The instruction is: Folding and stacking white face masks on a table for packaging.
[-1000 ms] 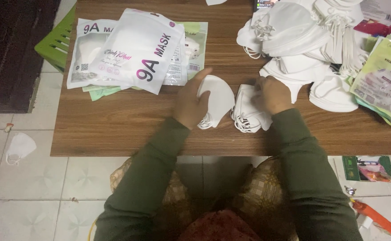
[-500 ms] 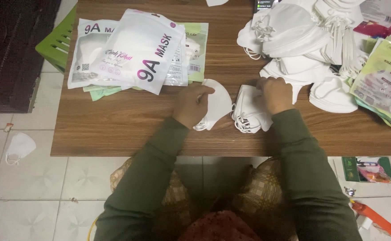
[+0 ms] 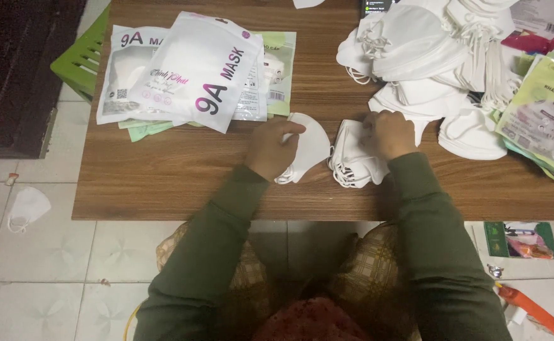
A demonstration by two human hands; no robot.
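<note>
My left hand (image 3: 270,146) grips a folded white face mask (image 3: 307,146) lying on the wooden table (image 3: 163,177). Just to its right, my right hand (image 3: 387,132) rests with closed fingers on a small stack of folded white masks (image 3: 353,165). A big heap of loose white masks (image 3: 428,57) lies at the back right, just beyond my right hand. White and pale green mask packets (image 3: 188,69) lie fanned out at the back left, above my left hand.
More green packets (image 3: 542,120) are piled at the table's right edge. A green stool (image 3: 81,60) stands by the table's left side. On the tiled floor lie a white mask (image 3: 27,207), a small packet (image 3: 520,239) and an orange tool (image 3: 533,309).
My left hand has shifted slightly on the single mask, turning it a little. My right hand stays on the stack.
</note>
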